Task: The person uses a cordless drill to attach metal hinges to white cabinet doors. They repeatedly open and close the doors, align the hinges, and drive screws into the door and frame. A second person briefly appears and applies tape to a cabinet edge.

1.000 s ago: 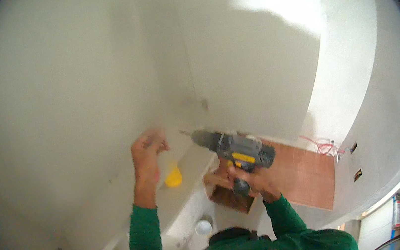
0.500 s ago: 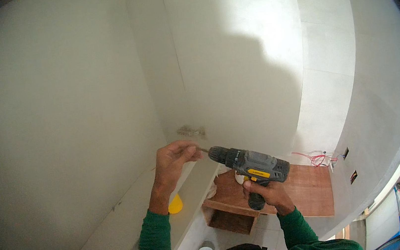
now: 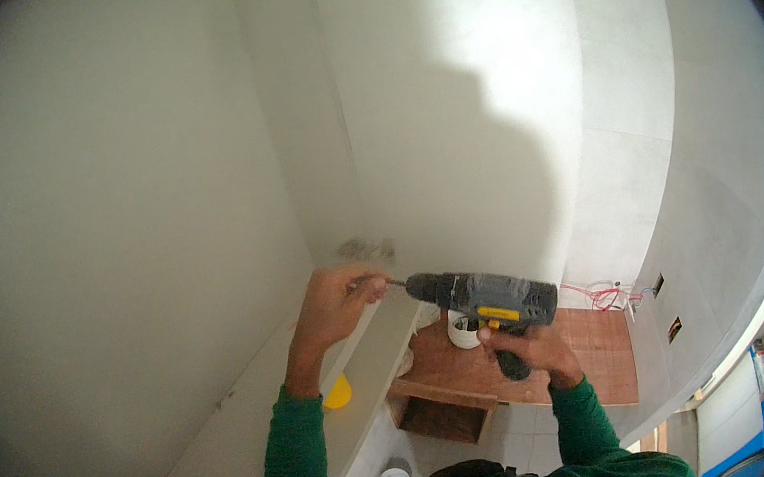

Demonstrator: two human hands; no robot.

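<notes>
Fingers (image 3: 370,289) of the left hand (image 3: 328,307) pinch narrowly near the tip of a slim bit (image 3: 395,283) on the cordless drill (image 3: 474,292), whose handle the right hand (image 3: 541,350) grips. The drill is held over a reddish-brown wooden surface (image 3: 575,377), its chuck facing the left hand; a yellow object (image 3: 338,393) sits beside the left forearm.

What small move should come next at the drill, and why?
Probably draw the left hand clear of the bit: its fingertips are at the bit's far end, and the right hand grips the drill, so a turn could catch them.
</notes>
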